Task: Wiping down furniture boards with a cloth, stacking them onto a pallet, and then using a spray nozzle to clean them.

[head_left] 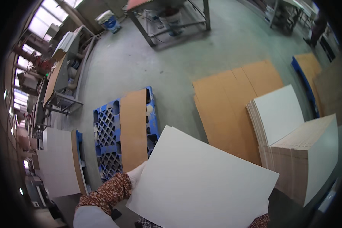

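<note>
"How far along was the handling?"
"One white rectangular panel [203, 178] was lifted, not yet laid down; I couldn't judge the total."
"And the fingers?"
"The gloved left hand [136, 174] grasped its left edge, fingertips hidden; the right hand was hidden, a patterned sleeve [260, 221] showing, so I couldn't tell its grip."
"Beyond them?"
"Ahead of the left fingers, a blue plastic pallet [106, 127] bore a cardboard strip [133, 129]; right of the right fingers stood stacked panels [287, 161]."

Cardboard strip [133, 129] on blue pallet [151, 108]
</note>
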A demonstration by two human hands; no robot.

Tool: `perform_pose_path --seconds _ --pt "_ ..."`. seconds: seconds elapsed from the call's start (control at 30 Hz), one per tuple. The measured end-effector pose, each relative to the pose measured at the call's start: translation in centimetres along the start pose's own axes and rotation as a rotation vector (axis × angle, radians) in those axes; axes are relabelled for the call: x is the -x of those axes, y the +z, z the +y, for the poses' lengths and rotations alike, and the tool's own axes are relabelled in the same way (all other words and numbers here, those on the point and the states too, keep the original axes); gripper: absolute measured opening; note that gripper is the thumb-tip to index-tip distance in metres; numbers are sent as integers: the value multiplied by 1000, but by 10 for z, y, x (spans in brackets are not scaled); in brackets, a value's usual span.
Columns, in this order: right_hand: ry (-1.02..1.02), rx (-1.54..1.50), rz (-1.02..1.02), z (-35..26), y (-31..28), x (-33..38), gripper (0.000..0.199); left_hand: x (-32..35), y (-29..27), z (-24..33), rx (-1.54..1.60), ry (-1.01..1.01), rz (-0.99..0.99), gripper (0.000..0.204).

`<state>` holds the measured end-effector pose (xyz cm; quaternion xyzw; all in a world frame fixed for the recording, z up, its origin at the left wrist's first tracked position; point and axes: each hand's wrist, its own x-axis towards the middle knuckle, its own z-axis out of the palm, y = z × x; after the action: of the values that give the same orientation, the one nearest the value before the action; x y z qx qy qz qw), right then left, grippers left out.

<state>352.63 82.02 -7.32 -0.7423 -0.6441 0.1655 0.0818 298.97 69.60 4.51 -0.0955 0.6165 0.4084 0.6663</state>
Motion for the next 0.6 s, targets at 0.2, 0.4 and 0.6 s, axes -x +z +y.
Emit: perform_pose_path --seconds 0.2,0.4,0.6 --pt "-447 -359 -158 -138 -69 -46 34 81 -58 -18 290 183 -35 57" --pt "-672 -497 -660 -288 -99 -100 37 61 -159 -31 658 364 -37 55" --pt "-312 -1036 -800 -408 -76 -117 36 76 -203 38 741 602 -196 49"
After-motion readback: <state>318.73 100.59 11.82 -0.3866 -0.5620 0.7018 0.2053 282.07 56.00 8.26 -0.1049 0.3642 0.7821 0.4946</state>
